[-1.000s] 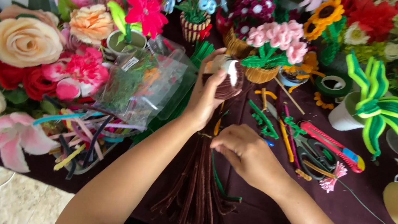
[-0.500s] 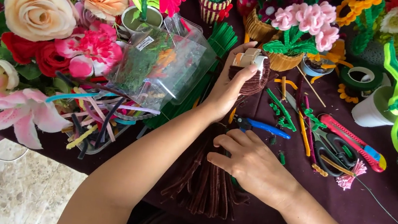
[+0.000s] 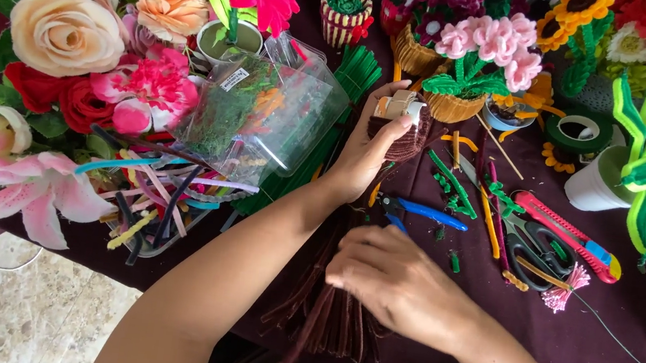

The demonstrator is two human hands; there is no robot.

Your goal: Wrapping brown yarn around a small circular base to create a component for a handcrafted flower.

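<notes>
My left hand (image 3: pixel 363 158) grips a small round brown woven pot (image 3: pixel 403 134) with a white and tan piece on top, held above the maroon table (image 3: pixel 582 345). My right hand (image 3: pixel 396 285) rests palm down on a bundle of dark brown pipe cleaners (image 3: pixel 330 322) at the table's near edge, its fingers curled over the stems. A bundle of green pipe cleaners (image 3: pixel 352 78) lies just left of the pot.
A clear plastic box (image 3: pixel 266 113) of craft bits lies on its side at left, beside large fabric flowers (image 3: pixel 70 35). Blue-handled pliers (image 3: pixel 426 212), scissors (image 3: pixel 532 248) and a red box cutter (image 3: pixel 571 236) lie at right. Small potted pipe-cleaner flowers (image 3: pixel 478 53) line the back.
The view has shifted, so everything sits lower and further right in frame. My left hand still holds the brown pot. My right hand has settled down onto the brown pipe cleaners.
</notes>
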